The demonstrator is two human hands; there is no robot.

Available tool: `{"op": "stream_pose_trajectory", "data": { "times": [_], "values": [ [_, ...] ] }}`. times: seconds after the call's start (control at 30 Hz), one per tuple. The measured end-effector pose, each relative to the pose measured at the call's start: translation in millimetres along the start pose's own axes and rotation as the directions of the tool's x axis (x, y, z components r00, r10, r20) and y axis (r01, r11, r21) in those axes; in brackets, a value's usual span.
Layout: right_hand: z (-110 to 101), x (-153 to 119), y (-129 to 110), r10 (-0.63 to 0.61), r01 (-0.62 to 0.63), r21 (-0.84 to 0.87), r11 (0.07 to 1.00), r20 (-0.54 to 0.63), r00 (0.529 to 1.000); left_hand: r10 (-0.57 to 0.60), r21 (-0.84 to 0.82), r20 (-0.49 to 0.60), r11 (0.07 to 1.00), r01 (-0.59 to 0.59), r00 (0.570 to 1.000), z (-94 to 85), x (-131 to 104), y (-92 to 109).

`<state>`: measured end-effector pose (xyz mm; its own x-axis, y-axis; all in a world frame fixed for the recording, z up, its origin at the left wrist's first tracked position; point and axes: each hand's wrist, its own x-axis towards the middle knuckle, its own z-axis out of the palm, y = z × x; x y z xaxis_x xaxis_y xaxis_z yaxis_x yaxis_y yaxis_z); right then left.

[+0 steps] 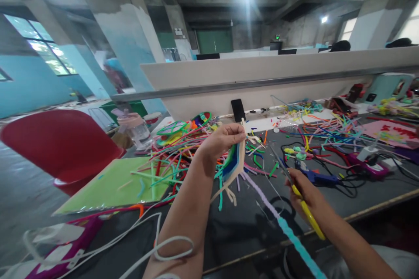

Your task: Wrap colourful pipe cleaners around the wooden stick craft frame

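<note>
My left hand [227, 137] is raised over the middle of the table, thumb and fingers pinched on the top of a pipe-cleaner piece [241, 157]. That piece has a cream border and blue and green rows inside, partly hidden behind the wrist. Cream ends stick out at its top and bottom. A lilac and turquoise pipe-cleaner strand [281, 218] runs from beneath it toward the front edge. To the right, my right hand [303, 189] is closed around yellow-handled scissors [309, 216]. Their blades point up and left, apart from the piece.
Loose pipe cleaners [324, 133] litter the table. A green sheet [111, 183] lies at left, near a purple power strip [68, 248] with white cables. A blue glue gun [317, 178], a phone [238, 110] and a plastic jug [135, 128] are around. A red chair [62, 144] stands left.
</note>
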<state>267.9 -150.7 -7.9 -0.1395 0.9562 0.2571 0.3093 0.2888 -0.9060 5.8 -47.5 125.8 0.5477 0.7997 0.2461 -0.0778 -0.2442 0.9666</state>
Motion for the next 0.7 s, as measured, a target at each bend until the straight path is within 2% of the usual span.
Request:
{"op": "stream_pose_trajectory", "data": {
  "times": [0.17,0.3,0.47,0.7],
  "values": [
    [-12.0,1.5,5.7,-0.161,0.139,-0.319,0.937,-0.042,0.986,0.041,0.119,0.030,0.992,-0.045,0.999,12.0,-2.7,7.5],
    [-20.3,0.0,2.8,-0.226,0.185,-0.426,0.885,-0.046,0.973,0.042,0.184,0.069,0.981,-0.054,0.997,16.0,-3.8,9.7],
    [-28.1,-4.3,-0.6,-0.253,0.199,-0.531,0.824,-0.030,0.967,0.035,0.230,0.079,0.972,-0.052,0.996,19.4,-3.6,10.7],
    [-33.1,-4.7,-10.7,-0.211,0.164,-0.593,0.788,-0.009,0.978,0.026,0.280,0.130,0.958,-0.061,0.991,26.3,-1.5,11.8]
  ]
}}
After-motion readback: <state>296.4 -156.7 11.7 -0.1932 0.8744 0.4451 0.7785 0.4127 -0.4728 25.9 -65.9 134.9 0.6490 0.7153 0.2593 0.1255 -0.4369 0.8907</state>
